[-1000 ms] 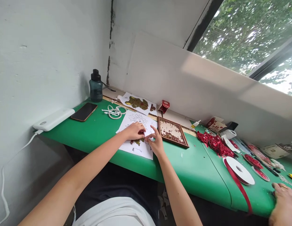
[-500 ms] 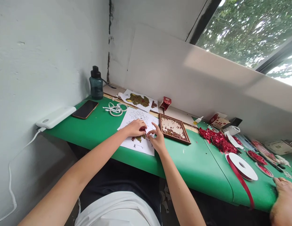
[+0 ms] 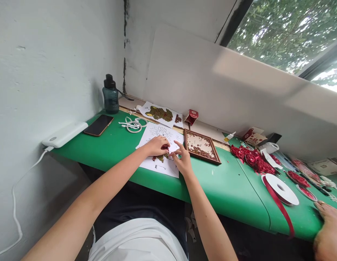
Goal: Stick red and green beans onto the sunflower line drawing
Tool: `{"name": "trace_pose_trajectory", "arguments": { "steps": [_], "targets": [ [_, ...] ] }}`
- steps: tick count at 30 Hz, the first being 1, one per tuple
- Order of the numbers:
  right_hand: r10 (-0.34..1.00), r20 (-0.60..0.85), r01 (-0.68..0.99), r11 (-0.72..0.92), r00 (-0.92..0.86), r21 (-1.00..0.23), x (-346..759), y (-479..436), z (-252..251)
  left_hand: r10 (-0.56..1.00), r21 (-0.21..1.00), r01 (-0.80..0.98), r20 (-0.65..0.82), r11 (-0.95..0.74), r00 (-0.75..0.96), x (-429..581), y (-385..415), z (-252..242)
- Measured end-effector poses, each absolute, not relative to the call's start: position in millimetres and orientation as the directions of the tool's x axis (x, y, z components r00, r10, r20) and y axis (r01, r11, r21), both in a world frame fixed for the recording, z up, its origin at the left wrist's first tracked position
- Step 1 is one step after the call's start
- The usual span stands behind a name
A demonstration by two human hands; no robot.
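Note:
A white sheet with black line drawings (image 3: 146, 135) lies on the green table, partly under my hands. Dark red and olive-brown bead-like pieces (image 3: 165, 147) cover part of its drawing. Over this patch rests my left hand (image 3: 157, 145), its fingers bent and apart from the thumb, with red pieces showing between them. My right hand (image 3: 182, 159) is at the patch's right edge. Its thumb and a finger are pinched together and the index finger is raised; whatever they hold is too small to make out. Right of it lies a brown-framed tray (image 3: 202, 139) with loose brown-red pieces.
Behind lie bead-covered pictures (image 3: 160, 114) and a small red box (image 3: 191, 116). To the left are a white cable (image 3: 134, 125), phone (image 3: 98, 125), bottle (image 3: 111, 98) and power bank (image 3: 65, 134). A ribbon spool (image 3: 282, 189), red ribbon and another person's limb (image 3: 328, 228) are at right.
The camera view has shifted slightly. Both hands stay at the bead-covered patch in nearly the same pose, with only small movement at the right fingertips.

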State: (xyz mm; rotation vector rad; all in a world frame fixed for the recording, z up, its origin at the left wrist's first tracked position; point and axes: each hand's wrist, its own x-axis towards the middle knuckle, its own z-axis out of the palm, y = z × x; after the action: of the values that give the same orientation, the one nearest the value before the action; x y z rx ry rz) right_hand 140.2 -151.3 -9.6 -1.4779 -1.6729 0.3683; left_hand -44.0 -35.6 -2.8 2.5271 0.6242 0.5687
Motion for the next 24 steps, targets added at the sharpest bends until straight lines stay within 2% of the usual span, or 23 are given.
{"name": "trace_pose_trajectory", "arguments": {
  "steps": [7, 19, 24],
  "targets": [
    [0.929, 0.364, 0.673, 0.232, 0.06, -0.702, 139.0, -152.4, -8.0, 0.514, 0.523, 0.315, 0.29, -0.792, 0.807, -43.4, -35.2, -4.2],
    [0.92, 0.39, 0.703, 0.252, 0.039, -0.665, 139.2, -151.2, -10.4, 0.512, 0.524, 0.309, 0.3, -0.794, 0.805, -43.6, -36.1, -3.3],
    [0.898, 0.432, 0.713, 0.244, 0.09, -0.658, 140.0, -151.8, -11.0, 0.525, 0.543, 0.316, 0.286, -0.778, 0.801, -44.1, -37.1, -2.6]
  ]
}}
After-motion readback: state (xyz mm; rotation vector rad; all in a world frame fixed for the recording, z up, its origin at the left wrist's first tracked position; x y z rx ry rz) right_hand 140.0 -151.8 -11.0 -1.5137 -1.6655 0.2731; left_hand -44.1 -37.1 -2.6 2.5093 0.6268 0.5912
